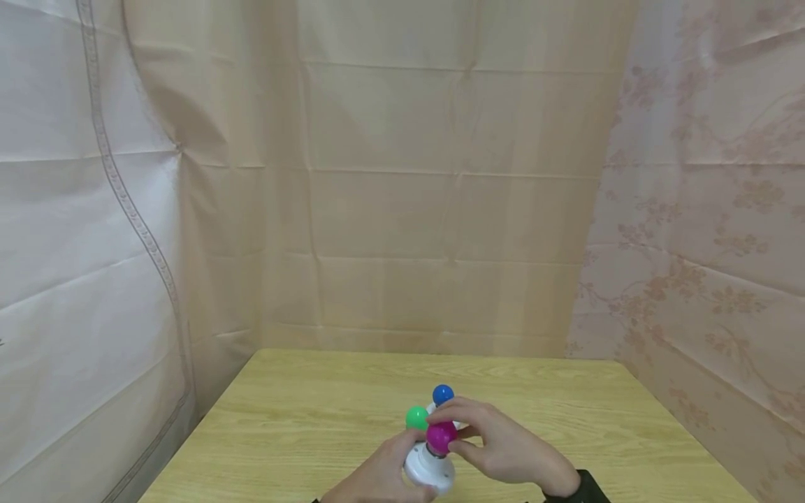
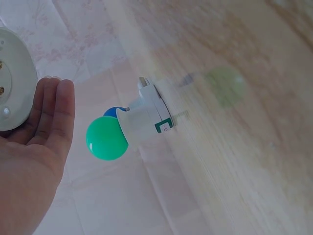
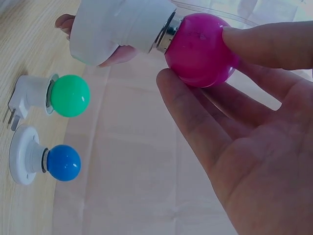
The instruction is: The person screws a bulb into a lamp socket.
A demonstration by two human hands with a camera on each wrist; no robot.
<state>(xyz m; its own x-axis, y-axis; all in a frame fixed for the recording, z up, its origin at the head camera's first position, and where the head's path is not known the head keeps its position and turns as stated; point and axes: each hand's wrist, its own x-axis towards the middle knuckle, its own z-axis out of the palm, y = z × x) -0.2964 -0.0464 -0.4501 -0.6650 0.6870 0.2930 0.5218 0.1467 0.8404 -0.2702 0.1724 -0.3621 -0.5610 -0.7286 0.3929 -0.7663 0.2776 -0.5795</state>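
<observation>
A magenta light bulb (image 1: 442, 439) sits with its metal base in the mouth of a round white lamp holder (image 1: 429, 469). My right hand (image 1: 503, 441) pinches the bulb's globe between thumb and fingers, plainly seen in the right wrist view. Below it, my left hand (image 1: 388, 471) grips the lamp holder by its wide base, held up off the table. The left wrist view shows the holder's flat underside (image 2: 14, 83) with brass-coloured contacts, against the fingers. How far the bulb's thread is in cannot be told; a strip of metal shows at the joint.
Behind the hands, a green bulb (image 3: 71, 95) stands in a white plug-in socket (image 2: 146, 115) with a switch. Beside it a blue bulb (image 3: 64, 162) stands in a round white holder (image 3: 23, 155). All are on a wooden table (image 1: 302, 398), with hanging cloth (image 1: 409, 209) around it.
</observation>
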